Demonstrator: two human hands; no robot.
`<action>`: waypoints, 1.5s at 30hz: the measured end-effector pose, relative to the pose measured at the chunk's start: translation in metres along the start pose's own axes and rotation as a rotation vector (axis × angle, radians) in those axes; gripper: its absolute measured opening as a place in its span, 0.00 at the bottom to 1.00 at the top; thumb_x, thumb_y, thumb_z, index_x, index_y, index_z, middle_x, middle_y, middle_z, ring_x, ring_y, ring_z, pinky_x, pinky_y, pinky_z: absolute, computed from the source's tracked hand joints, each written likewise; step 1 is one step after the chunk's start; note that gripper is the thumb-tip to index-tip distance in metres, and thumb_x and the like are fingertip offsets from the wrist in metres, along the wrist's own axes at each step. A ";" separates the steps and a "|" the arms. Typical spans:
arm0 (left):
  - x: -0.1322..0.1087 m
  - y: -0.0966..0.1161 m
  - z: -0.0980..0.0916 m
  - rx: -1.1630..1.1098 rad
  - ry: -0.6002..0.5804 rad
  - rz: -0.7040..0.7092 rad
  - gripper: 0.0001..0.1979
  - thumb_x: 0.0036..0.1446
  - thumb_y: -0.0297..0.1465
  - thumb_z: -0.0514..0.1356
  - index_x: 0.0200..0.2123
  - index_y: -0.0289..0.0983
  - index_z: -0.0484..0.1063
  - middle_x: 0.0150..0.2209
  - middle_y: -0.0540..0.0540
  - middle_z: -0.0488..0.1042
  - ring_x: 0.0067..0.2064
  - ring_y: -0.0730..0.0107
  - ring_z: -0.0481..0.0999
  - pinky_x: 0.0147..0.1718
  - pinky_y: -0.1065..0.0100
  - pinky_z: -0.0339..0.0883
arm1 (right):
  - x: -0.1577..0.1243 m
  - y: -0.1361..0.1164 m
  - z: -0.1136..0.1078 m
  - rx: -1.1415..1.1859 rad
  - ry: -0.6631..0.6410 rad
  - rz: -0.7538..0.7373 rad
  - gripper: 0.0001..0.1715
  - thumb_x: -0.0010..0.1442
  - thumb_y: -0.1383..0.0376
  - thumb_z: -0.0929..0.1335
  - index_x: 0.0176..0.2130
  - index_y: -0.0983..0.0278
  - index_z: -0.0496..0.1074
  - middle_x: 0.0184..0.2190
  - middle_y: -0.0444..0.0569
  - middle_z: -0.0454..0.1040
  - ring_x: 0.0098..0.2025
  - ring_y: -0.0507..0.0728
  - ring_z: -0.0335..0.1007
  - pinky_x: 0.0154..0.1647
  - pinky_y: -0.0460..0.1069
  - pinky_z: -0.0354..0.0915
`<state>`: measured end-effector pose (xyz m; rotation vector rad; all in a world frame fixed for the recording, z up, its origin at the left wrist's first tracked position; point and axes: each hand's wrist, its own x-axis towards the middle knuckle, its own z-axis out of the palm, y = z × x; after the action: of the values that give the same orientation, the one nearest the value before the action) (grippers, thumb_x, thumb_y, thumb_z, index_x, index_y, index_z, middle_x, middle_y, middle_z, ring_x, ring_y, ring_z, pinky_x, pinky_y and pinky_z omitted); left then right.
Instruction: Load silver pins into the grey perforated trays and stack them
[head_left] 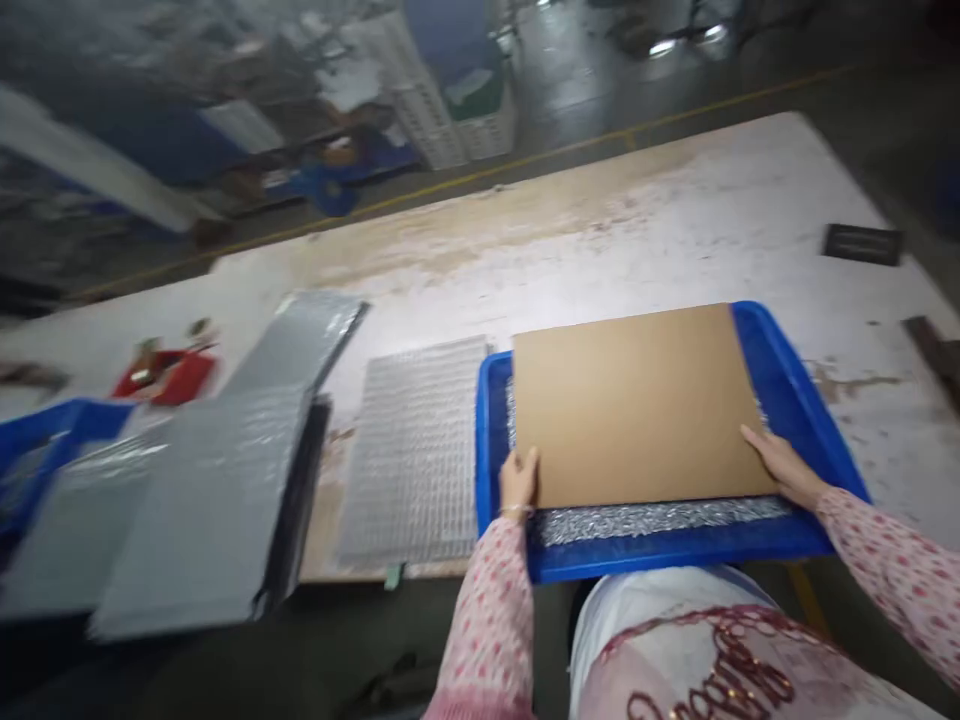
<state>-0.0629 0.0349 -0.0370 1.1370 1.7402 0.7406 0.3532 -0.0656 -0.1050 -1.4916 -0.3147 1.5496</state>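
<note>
A flat brown cardboard sheet (637, 405) lies over a blue tray (806, 415) in front of me. My left hand (519, 482) grips the sheet's left edge near its lower corner, thumb on top. On the opposite side, my right hand (784, 468) holds the lower right edge, its fingertips on the board. Below the cardboard, a strip of shiny silvery material (660, 520) shows inside the tray; the rest of it is covered. How far the sheet sits above that material I cannot tell.
Left of the tray lies a stack of ribbed translucent sheets (420, 450). Farther left are grey plastic-wrapped stacks (210, 500), a red tray (169, 378) with small items and a blue bin (52, 430). A dark block (862, 244) rests at the right of the white table (600, 230).
</note>
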 end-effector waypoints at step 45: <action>-0.013 -0.021 0.003 -0.461 -0.157 -0.255 0.31 0.41 0.44 0.72 0.46 0.34 0.72 0.46 0.38 0.78 0.55 0.52 0.74 0.57 0.52 0.66 | -0.021 -0.012 -0.044 0.140 -0.042 0.282 0.16 0.67 0.62 0.64 0.52 0.62 0.72 0.45 0.52 0.80 0.49 0.59 0.77 0.53 0.54 0.73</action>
<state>-0.0659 0.0143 -0.0509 0.6288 1.4475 0.8156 0.3939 -0.0923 -0.0927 -1.4402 -0.0176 1.7878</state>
